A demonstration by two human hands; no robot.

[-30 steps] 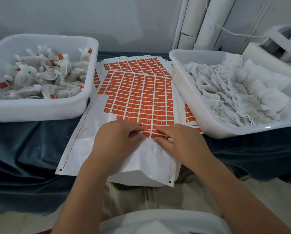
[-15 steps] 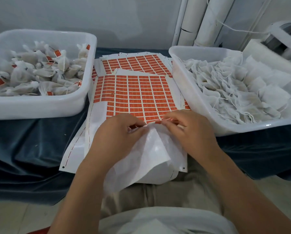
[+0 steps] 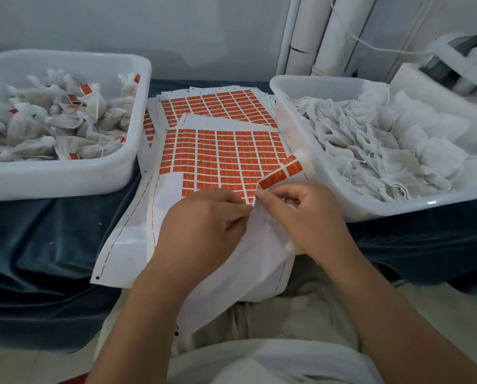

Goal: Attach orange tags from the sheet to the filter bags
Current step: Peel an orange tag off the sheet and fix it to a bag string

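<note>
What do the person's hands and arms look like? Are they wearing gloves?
No gloves. The left hand and right hand are bare, with no rings, watch or bracelet showing. The left forearm and right forearm are bare too; no sleeve reaches them in this view. Lower down you can see a white top and light beige trousers.

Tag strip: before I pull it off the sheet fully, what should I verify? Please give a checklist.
1. Far end of strip lifted clear of sheet: ok.
2. Pinch of right hand on the strip's near end: ok.
3. Pinch of left hand on the sheet's backing: ok.
4. Near end of strip free of sheet: cannot tell, the fingers cover it.
5. Untagged bags lying in right bin: ok.
6. One bag in hand for the tags: cannot tell.
</note>
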